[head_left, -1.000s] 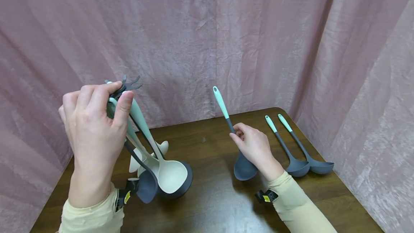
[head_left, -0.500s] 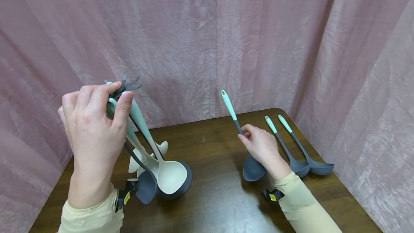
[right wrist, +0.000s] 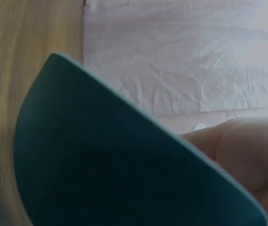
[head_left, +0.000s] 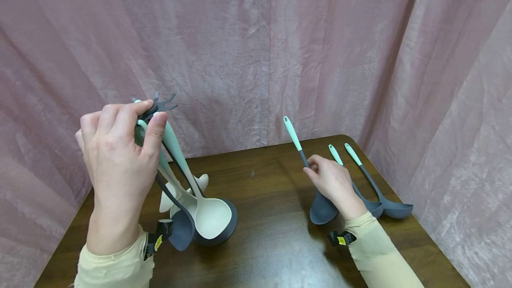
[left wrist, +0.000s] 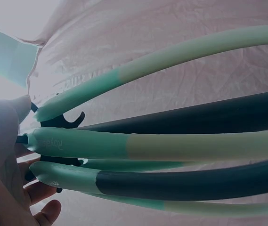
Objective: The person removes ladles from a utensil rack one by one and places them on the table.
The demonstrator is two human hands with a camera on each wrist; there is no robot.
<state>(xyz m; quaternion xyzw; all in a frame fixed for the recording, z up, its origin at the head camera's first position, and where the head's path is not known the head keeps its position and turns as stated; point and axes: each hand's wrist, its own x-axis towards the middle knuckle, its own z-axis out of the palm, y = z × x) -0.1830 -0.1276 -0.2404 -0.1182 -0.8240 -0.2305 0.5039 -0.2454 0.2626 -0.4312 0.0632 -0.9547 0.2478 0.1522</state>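
Note:
My left hand (head_left: 118, 146) grips the top of a dark grey utensil stand (head_left: 162, 104) whose hooks stick out past the fingertips. Several utensils with mint handles hang from it, among them a cream ladle (head_left: 213, 219) and a dark grey utensil (head_left: 182, 230). In the left wrist view, mint handles (left wrist: 77, 142) hang close to the fingers. Over the right part of the table, my right hand (head_left: 334, 183) pinches the shaft of a grey ladle (head_left: 322, 209) with its mint handle pointing up and away. Its bowl (right wrist: 115, 155) fills much of the right wrist view.
Two more grey ladles lie side by side on the brown wooden table (head_left: 264, 217) at the right: one (head_left: 374, 208) is partly behind my right hand, the other (head_left: 398, 209) near the table's right edge. A pink curtain (head_left: 240, 57) hangs behind the table.
My right hand has moved right with the ladle, closer to the two lying ladles, and now covers part of the nearer one. The left hand has stayed on the stand.

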